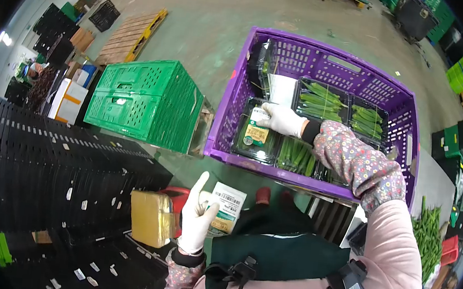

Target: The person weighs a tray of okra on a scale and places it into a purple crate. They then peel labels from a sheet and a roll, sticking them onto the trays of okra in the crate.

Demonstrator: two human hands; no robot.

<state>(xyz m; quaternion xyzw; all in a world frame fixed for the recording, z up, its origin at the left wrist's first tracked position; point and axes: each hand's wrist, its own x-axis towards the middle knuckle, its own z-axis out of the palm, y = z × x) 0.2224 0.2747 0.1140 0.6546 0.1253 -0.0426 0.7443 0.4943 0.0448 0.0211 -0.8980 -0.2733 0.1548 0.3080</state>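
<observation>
My right hand [285, 120], in a white glove, reaches into the purple crate [329, 59]. Its curled fingers are on a green-and-yellow label [256, 129] with a white barcode part, lying on the lid of a clear plastic box [267, 154]. Beside it are more clear boxes of long green pods [320, 101], and a white sheet [282, 91] lies in the crate. Below the crate, my gloved left hand [196, 219] grips a stack of similar printed labels [229, 205] between thumb and fingers, its index finger stretched upward.
Green crates [135, 99] are stacked left of the purple crate, and black crates [55, 178] fill the lower left. A yellow block-shaped package [152, 219] sits near my left hand. Loose green pods [426, 241] are heaped at right. A wooden pallet [127, 37] lies farther back.
</observation>
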